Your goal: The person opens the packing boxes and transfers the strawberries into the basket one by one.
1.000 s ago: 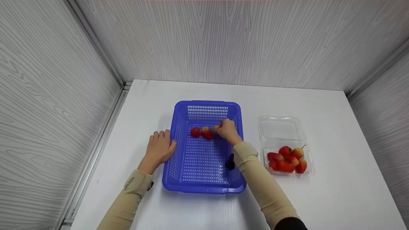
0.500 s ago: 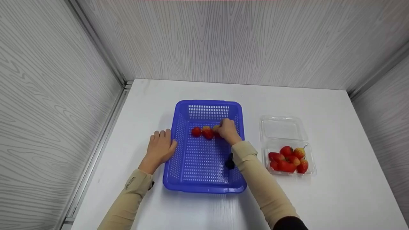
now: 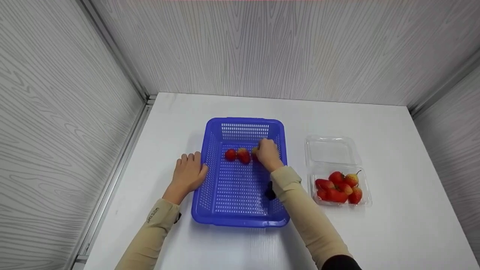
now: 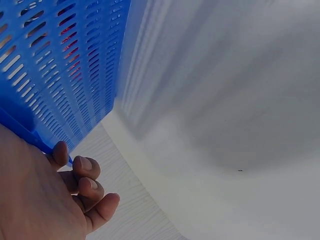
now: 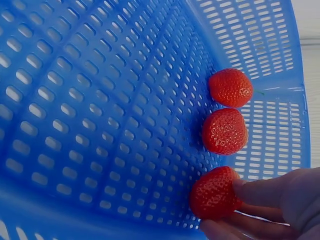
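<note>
A blue perforated plastic basket (image 3: 240, 221) sits mid-table. My left hand (image 3: 188, 172) holds its left rim, thumb over the edge; in the left wrist view, the fingers (image 4: 92, 187) curl outside the wall. Inside, toward the far end, three red strawberries stand in a row: the left one (image 3: 230, 154), the middle one (image 3: 243, 156) and the right one (image 5: 215, 194). My right hand (image 3: 268, 153) reaches over the right side and pinches the right strawberry between thumb and fingers, low over the basket's floor. From the head view that hand partly hides the berry.
Right of the basket, a clear plastic clamshell box (image 3: 333, 150) lies open, its lid folded back. Several more strawberries (image 3: 337, 191) fill its near half. The white table (image 3: 405, 225) is bounded by wood-grain panels (image 3: 240, 48) at the back and sides.
The right hand stays at the same strawberry, its fingers shifting slightly and leaving a little more of the middle berry in sight. The left hand keeps its place on the rim.
</note>
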